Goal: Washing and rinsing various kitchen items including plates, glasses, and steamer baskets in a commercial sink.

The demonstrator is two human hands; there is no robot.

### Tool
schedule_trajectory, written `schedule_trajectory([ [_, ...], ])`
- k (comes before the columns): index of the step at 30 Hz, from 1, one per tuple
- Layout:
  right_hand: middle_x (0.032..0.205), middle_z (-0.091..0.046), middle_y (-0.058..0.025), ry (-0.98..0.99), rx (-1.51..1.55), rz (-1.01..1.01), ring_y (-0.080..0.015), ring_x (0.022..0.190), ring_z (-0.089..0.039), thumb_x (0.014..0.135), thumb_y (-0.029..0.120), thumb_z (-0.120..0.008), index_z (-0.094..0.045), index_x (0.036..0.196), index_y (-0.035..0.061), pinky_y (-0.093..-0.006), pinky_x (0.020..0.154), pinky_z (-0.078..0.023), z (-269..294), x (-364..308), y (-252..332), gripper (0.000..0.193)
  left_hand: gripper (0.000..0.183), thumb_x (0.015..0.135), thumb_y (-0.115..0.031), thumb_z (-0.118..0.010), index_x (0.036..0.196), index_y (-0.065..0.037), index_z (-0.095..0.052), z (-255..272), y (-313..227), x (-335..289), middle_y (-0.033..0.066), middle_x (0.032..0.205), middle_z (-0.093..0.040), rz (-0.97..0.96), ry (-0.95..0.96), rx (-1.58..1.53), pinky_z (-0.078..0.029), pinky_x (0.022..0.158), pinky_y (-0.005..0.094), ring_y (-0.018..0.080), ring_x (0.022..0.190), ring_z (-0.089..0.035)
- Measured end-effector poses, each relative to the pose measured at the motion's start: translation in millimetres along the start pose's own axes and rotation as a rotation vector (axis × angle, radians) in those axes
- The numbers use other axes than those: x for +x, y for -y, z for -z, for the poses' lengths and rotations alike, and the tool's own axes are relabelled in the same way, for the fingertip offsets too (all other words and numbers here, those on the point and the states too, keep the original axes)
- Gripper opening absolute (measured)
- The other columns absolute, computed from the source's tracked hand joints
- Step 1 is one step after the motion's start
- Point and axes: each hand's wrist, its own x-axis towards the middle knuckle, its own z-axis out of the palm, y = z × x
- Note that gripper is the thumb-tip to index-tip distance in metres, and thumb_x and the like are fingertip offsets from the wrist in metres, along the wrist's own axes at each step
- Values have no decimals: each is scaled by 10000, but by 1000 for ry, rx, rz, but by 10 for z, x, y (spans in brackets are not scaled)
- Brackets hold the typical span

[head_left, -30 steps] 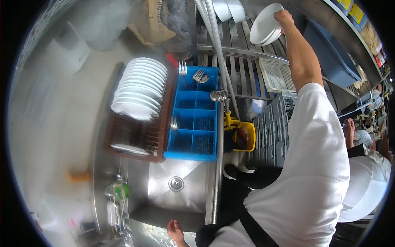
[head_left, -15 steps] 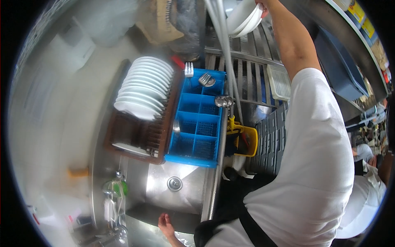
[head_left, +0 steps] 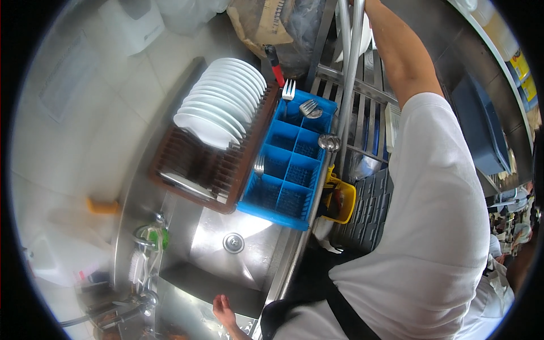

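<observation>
Your right arm reaches up to twelve o'clock, where a white plate point(head_left: 367, 35) shows behind the steel rack posts point(head_left: 352, 68); the hand itself is cut off by the rim, so I cannot tell its grip. Your left hand point(head_left: 222, 310), at six o'clock, rests open on the sink edge point(head_left: 266, 294), empty. The plate could clip a post and slip. A brown paper sack point(head_left: 262, 25) sits at eleven o'clock; yellow labels point(head_left: 520, 68) at two.

shirt: white, short-sleeved | strap: dark, crossing the torso | forearms: bare | hands: ungloved
</observation>
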Motion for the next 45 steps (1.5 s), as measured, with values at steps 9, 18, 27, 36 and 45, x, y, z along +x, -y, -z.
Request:
schedule_trajectory([
  [9, 916, -685, -186, 104, 56, 100, -320, 701, -671, 831, 174, -546, -664, 1007, -5, -481, 609, -548, -373, -183, -70, 278, 355, 972, -307, -660, 1048, 38, -635, -132, 1, 173, 42, 863, -620, 11, 40, -55, -475, 737, 268, 121, 814, -558],
  [18, 1069, -673, -186, 142, 143, 297, -291, 910, -654, 824, 278, -600, -661, 1121, 19, -431, 758, -528, -339, -591, -322, 399, 333, 954, -268, -688, 1081, 34, -628, -175, 17, 184, 65, 950, -631, -37, -5, -96, -473, 776, 260, 138, 885, -572],
  [27, 1427, -499, -200, 50, 196, 375, -340, 1337, -453, 842, 160, -645, -397, 1511, 158, -449, 1113, -355, -289, -1049, -799, 714, 390, 974, -205, -654, 1243, 62, -567, -274, -155, 79, 125, 1065, -650, -253, -25, 54, -489, 852, 294, 188, 958, -601],
  [36, 1539, -318, -133, 105, 626, 158, -347, 1403, -305, 944, 247, -600, -220, 1564, 159, -504, 1079, -359, -455, -1272, -1163, 733, 467, 959, -124, -583, 1387, 33, -482, 706, 828, -1068, 200, 1318, -575, -169, -572, 127, -528, 864, 380, 284, 1044, -634],
  [45, 949, -646, -124, -231, 1330, 625, -199, 846, -632, 939, 75, -561, -570, 1150, 12, -329, 786, -516, -1347, -4532, -527, 220, 473, 938, -93, -621, 1387, -7, -499, 1923, 1616, -2381, 154, 1265, -604, -150, -706, 79, -524, 805, 329, 217, 968, -629],
])
